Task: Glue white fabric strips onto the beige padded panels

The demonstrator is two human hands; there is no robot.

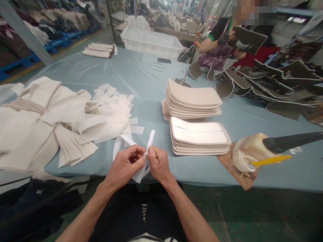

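Head view: two hands, left hand (130, 162) and right hand (158, 164); two stacks of beige panels (193, 95); one yellow-handled brush (272, 160). Bunched white strip (151, 138) lies between the hands over the near edge of the counter (148, 72), left of the near stack, ends extending far and near. Each grip is closed, fingertips pinching the strip.

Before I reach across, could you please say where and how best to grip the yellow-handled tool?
Probably pinch the yellow handle toward its right end, coming from the near side: that end projects free, while the left end meets the pale tub and a dark handle lies beyond.
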